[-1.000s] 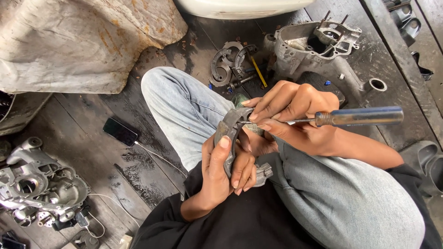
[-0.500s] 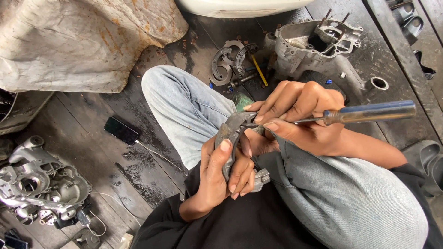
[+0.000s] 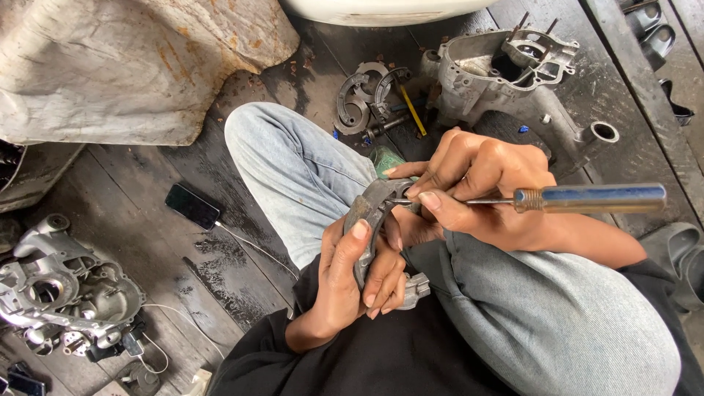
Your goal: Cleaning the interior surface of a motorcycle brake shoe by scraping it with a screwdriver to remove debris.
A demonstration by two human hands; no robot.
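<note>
Dark, oil-stained wooden floor (image 3: pixel 183 183) under everything. Top left, a big crumpled grey tarp (image 3: pixel 125 59), stained with rust-brown patches. Above it at the upper edge, a slice of a white curved body (image 3: pixel 381 9). Filling the lower right, legs in light blue jeans (image 3: pixel 557 315), crossed, knee pointing toward the upper left. Top right, a large aluminium engine crankcase (image 3: pixel 506 73) lying on the floor, studs sticking up from its open face. Bottom left, a second engine case half (image 3: pixel 62 290), grey and grimy, with white cable looped beside it.

Over the lap, right hand (image 3: pixel 484 183) pinching the thin shaft of a screwdriver with a metal-blue handle (image 3: pixel 590 198), fingers bunched around the shaft, handle jutting out to the right. Tip pressed against the upper end of a curved grey brake shoe (image 3: pixel 370 213). Left hand (image 3: pixel 352 282) wrapped around the lower part of that shoe, thumb lying flat along its outer arc, fingers curled behind; shoe held upright just above the thigh, between both hands.

Beyond the knee, two more brake shoes (image 3: pixel 367 92) lying together on the floor, just beside the crankcase, with a yellow pencil-like stick (image 3: pixel 412 110) slanting next to them. Left of the thigh, a black phone (image 3: pixel 192 206) flat on the boards, a white cable leading away from it. Small blue scrap (image 3: pixel 522 129) near the crankcase.
</note>
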